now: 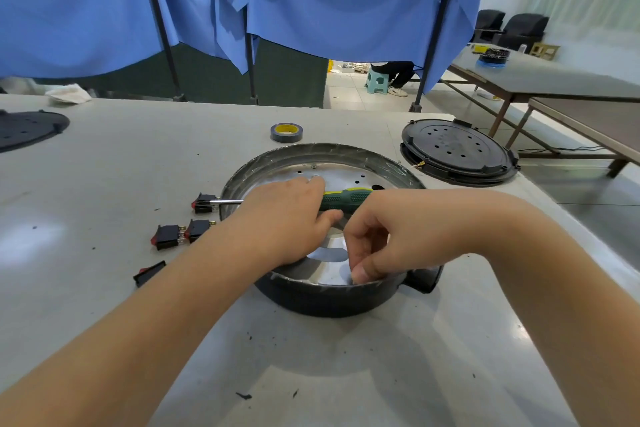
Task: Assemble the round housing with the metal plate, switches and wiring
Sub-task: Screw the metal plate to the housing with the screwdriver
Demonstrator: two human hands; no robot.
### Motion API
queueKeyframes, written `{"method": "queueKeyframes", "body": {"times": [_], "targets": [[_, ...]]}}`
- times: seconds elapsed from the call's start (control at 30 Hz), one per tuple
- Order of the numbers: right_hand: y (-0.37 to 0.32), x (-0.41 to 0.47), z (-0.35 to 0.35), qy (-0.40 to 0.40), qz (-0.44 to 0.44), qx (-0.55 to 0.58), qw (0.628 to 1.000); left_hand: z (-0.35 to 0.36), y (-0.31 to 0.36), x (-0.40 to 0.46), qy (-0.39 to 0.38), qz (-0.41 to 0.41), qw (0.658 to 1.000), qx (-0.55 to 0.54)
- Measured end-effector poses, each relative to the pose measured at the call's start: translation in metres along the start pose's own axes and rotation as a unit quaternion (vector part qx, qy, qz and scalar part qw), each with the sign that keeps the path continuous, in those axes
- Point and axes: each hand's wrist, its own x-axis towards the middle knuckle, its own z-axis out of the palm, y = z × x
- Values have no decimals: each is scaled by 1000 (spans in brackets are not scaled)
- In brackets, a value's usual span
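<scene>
A round black housing point(322, 302) sits mid-table with a shiny perforated metal plate point(346, 177) inside it. A green and yellow screwdriver point(346, 198) lies across the housing, its shaft pointing left over the rim. My left hand point(284, 218) rests over the screwdriver's handle and the plate. At the near inner rim, my right hand point(374, 246) has its fingers curled and pinches something small that I cannot make out. Several black rocker switches with red faces point(169, 236) lie on the table left of the housing.
A roll of dark tape point(286, 132) stands behind the housing. A black perforated lid point(457, 152) lies at the right, another point(27, 130) at the far left. A white cloth point(67, 94) lies at the far edge. Blue curtains hang behind the table.
</scene>
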Motion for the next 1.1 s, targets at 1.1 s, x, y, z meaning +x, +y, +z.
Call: {"method": "queueKeyframes", "body": {"times": [1.1], "targets": [[-1,0,3,6,1,-12,1000,1,-1,2,-6,-2,1000,-9]]}}
